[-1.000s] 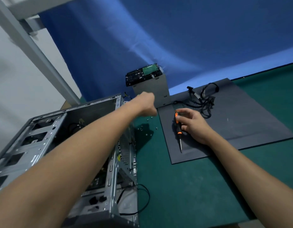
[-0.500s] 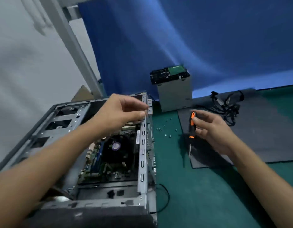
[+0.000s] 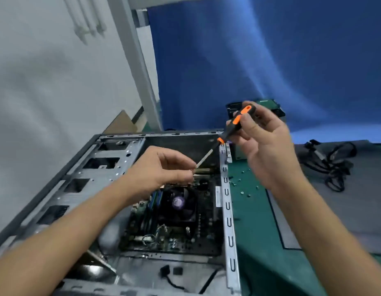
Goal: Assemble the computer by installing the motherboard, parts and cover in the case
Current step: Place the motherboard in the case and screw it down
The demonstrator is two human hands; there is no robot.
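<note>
The case (image 3: 228, 212) lay on its side on the green table (image 3: 256, 236), open side up. The motherboard (image 3: 185, 240) sat down inside it, with a black fan (image 3: 177, 202) roughly mid-board.

Over the case's far right corner, the right hand (image 3: 268, 150) had the screwdriver (image 3: 230, 133) by its orange-and-black handle. Its grip was wrapped round the handle, thumb on one side and fingers on the other. The shaft slanted down and left over the open case.

The left hand (image 3: 155, 169) was above the far end of the board, its grip narrowed to a tight pinch. Thumb and fingertips came together right at the tip of the shaft. Honestly couldn't tell whether anything was between those fingers, way too small to make out.

Just right of the case, a few loose screws (image 3: 242, 192) sat scattered on the table. Further right lay a flat grey sheet (image 3: 335, 214) with a tangle of black cables (image 3: 335, 165) on its far end.

Behind the case's far right corner, mostly hidden by the right hand, was a box (image 3: 268, 101) with a green-and-black top. A short black lead (image 3: 170, 280) ran across the case floor at the near end.

Blue cloth (image 3: 249, 60) hung behind the case, and some cardboard (image 3: 121, 122) leaned near its far left corner.
</note>
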